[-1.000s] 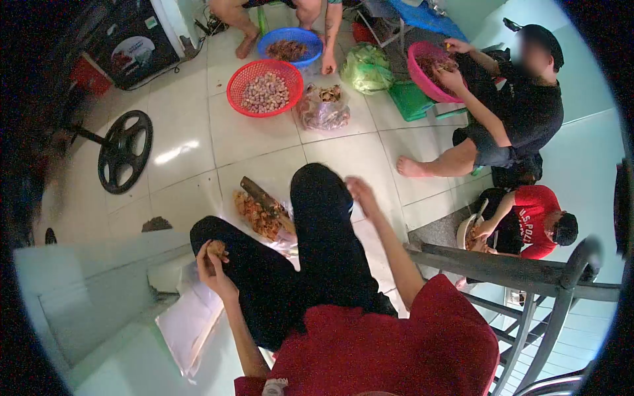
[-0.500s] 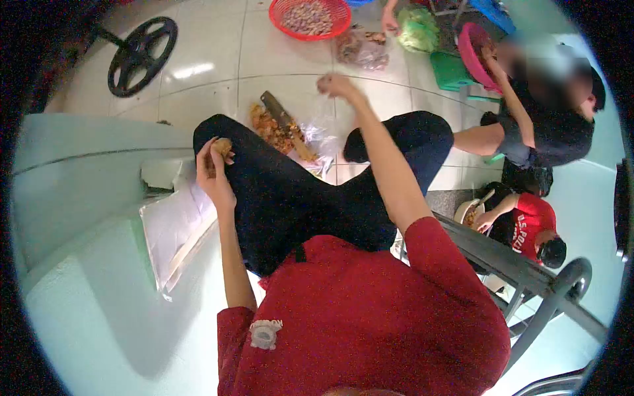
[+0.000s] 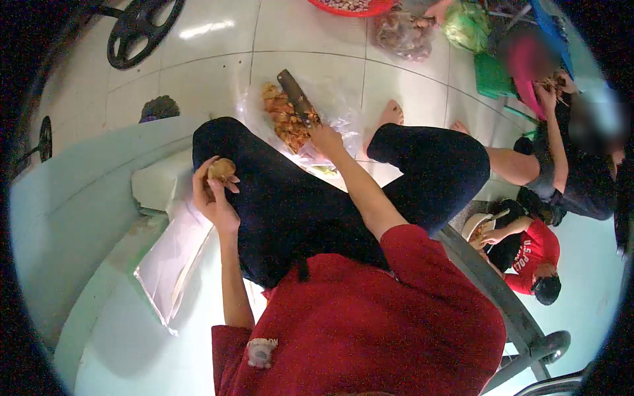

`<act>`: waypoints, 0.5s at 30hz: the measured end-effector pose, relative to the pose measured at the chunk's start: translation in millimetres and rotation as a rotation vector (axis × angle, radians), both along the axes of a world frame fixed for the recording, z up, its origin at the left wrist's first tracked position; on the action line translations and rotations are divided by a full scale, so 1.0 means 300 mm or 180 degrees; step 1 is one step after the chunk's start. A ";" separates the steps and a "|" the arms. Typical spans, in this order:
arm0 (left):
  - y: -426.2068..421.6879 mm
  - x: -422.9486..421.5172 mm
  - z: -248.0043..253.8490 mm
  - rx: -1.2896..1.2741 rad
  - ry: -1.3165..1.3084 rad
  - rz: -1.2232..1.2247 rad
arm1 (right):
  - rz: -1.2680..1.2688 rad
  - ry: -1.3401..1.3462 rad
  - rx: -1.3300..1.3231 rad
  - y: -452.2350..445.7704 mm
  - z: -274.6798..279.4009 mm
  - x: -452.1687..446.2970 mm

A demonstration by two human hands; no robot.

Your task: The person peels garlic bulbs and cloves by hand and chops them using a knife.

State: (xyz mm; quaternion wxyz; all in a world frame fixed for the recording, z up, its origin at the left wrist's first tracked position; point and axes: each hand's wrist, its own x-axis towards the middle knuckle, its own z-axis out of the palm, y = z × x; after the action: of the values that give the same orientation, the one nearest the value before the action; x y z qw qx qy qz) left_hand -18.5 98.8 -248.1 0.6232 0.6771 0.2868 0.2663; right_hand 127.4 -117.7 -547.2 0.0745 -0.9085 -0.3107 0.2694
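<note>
My left hand [image 3: 214,201] rests by my left knee, fingers curled around a round, tan, onion-like thing [image 3: 223,169]; its exact kind is hard to make out. Between my legs, my right hand [image 3: 328,140] grips the handle of a broad-bladed knife [image 3: 296,96]. The dark blade points away from me and lies over a heap of orange-brown scraps [image 3: 282,125]. Under the heap is a clear plastic sheet or bag [image 3: 340,109] spread on the tiles.
A red basket [image 3: 360,9] of small pale pieces and a plastic bag [image 3: 403,36] lie ahead. At right, a person holds a pink basin [image 3: 523,79] near a green stool [image 3: 494,76]. Another person in red [image 3: 540,244] has a white bowl [image 3: 474,228]. Metal railing [image 3: 492,284] runs beside me.
My right hand has come down from above the floor to the knife and closed on its handle. The left hand keeps its round thing near the knee. The view has shifted.
</note>
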 end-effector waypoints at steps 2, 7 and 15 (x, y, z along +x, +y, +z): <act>-0.010 0.012 0.002 0.0153 0.0108 0.0017 | -0.0147 0.0130 -0.0140 0.020 -0.057 -0.029; -0.008 0.026 0.007 0.0110 0.0125 0.0052 | -0.0783 -0.0329 -0.0214 0.045 -0.120 -0.058; 0.000 0.007 0.003 0.0090 -0.0008 0.0058 | -0.0156 -0.0086 0.0512 0.012 -0.151 -0.053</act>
State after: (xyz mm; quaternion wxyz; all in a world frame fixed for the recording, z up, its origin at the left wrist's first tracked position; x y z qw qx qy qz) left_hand -16.4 98.7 -247.1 0.6115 0.6828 0.2884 0.2769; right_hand 111.6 -114.1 -592.5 0.1496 -0.9104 -0.3100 0.2294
